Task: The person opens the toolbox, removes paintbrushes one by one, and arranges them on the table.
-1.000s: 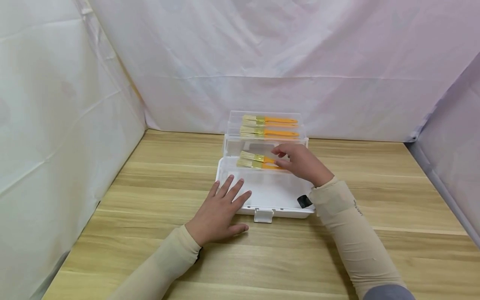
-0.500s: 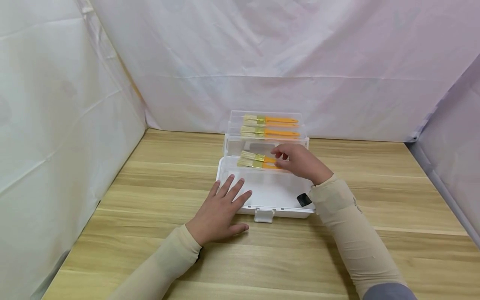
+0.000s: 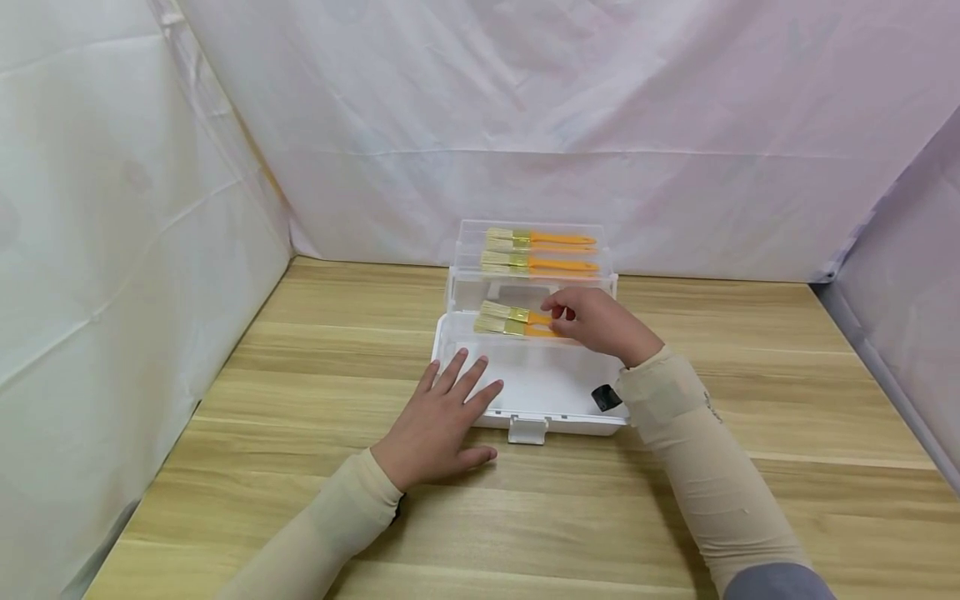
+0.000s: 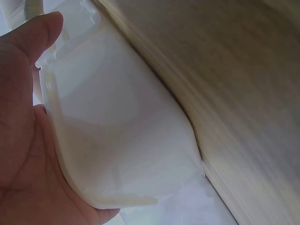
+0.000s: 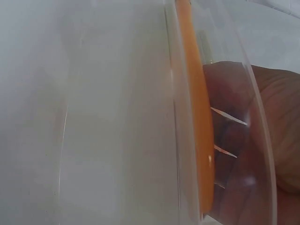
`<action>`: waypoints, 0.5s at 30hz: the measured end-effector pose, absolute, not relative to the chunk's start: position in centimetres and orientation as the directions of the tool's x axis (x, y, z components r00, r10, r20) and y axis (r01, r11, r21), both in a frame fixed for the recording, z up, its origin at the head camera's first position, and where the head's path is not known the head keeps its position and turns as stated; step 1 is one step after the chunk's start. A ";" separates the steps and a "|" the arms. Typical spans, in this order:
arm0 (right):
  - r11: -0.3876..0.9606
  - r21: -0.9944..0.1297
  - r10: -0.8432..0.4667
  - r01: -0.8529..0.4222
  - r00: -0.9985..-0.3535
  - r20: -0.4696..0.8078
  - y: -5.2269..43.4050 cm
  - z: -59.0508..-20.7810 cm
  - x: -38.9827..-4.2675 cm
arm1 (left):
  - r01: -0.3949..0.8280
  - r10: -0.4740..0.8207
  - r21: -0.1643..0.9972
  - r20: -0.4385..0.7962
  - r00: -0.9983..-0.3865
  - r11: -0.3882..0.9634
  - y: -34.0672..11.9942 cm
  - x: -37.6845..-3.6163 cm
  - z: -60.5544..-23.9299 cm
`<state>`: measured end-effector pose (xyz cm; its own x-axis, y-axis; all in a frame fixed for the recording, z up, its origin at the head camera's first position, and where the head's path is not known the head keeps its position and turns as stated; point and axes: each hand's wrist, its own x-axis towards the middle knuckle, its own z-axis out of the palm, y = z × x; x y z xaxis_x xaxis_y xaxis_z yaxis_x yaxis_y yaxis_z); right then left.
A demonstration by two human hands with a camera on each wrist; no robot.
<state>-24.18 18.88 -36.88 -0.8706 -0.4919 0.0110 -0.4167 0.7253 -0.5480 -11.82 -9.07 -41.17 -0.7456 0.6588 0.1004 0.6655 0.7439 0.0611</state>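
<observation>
Right hand (image 3: 596, 323) over the open white plastic tool box (image 3: 534, 379) on the wooden bench (image 3: 315, 350); its grip is closed on the orange handles of two paintbrushes (image 3: 510, 321), which lie along the back edge of the lower compartment, bristles pointing left. Left hand (image 3: 438, 421) flat, fingers straight and spread, tips resting on the box's front left corner. Two tiered clear trays (image 3: 607, 262) behind, each carrying orange-handled brushes (image 3: 536, 241). White cloth backdrop (image 3: 525, 125) all round.
</observation>
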 end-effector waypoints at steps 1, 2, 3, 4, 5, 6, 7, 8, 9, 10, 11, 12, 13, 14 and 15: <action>0.727 -0.545 -0.492 -0.417 -0.870 0.010 18.9 -36.9 -24.2 | 0.666 0.659 0.062 0.102 -0.745 0.743 -9.1 -11.8 -41.2; 0.727 -0.542 -0.496 -0.422 -0.868 0.011 18.9 -36.8 -24.2 | 0.666 0.659 0.063 0.102 -0.745 0.743 -9.1 -11.8 -41.2; 0.727 -0.537 -0.500 -0.427 -0.866 0.012 18.9 -36.9 -24.2 | 0.666 0.659 0.063 0.103 -0.745 0.743 -9.1 -11.8 -41.1; 0.728 -0.533 -0.502 -0.431 -0.865 0.014 18.9 -36.9 -24.2 | 0.666 0.659 0.062 0.102 -0.745 0.743 -9.1 -11.8 -41.1; 0.728 -0.530 -0.505 -0.435 -0.863 0.016 18.9 -36.9 -24.2 | 0.666 0.659 0.061 0.102 -0.745 0.743 -9.1 -11.8 -41.1; 0.728 -0.525 -0.509 -0.441 -0.861 0.018 18.9 -36.9 -24.2 | 0.666 0.660 0.059 0.102 -0.745 0.743 -9.1 -11.8 -41.1; 0.727 -0.522 -0.512 -0.446 -0.859 0.020 18.9 -37.0 -24.2 | 0.667 0.660 0.059 0.102 -0.745 0.743 -9.1 -11.8 -41.1; 0.726 -0.518 -0.516 -0.451 -0.856 0.023 18.9 -37.0 -24.2 | 0.667 0.660 0.058 0.102 -0.744 0.743 -9.1 -11.8 -41.1; 0.727 -0.515 -0.517 -0.454 -0.856 0.026 18.9 -37.1 -24.3 | 0.668 0.661 0.057 0.104 -0.743 0.742 -9.1 -11.8 -41.1; 0.725 -0.513 -0.519 -0.459 -0.854 0.029 18.9 -37.1 -24.3 | 0.668 0.661 0.057 0.105 -0.743 0.742 -9.1 -11.8 -41.1; 0.724 -0.511 -0.523 -0.464 -0.852 0.033 18.9 -37.1 -24.3 | 0.668 0.661 0.057 0.106 -0.743 0.742 -9.1 -11.8 -41.1; 0.722 -0.509 -0.526 -0.469 -0.850 0.037 18.9 -37.1 -24.3 | 0.669 0.661 0.056 0.107 -0.742 0.742 -9.1 -11.8 -41.1; 0.720 -0.510 -0.527 -0.471 -0.849 0.040 18.9 -37.1 -24.3 | 0.668 0.661 0.056 0.107 -0.743 0.742 -9.1 -11.8 -41.1; 0.718 -0.508 -0.530 -0.476 -0.847 0.044 18.9 -37.1 -24.3 | 0.668 0.661 0.055 0.107 -0.743 0.742 -9.1 -11.8 -41.1; 0.716 -0.507 -0.533 -0.480 -0.845 0.047 18.9 -37.0 -24.3 | 0.668 0.661 0.055 0.107 -0.743 0.742 -9.1 -11.8 -41.1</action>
<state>-24.29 18.92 -37.05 -0.8449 -0.5329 0.0473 -0.4799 0.7160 -0.5070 -11.77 -9.09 -41.10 -0.7428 0.6609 0.1070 0.6681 0.7420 0.0549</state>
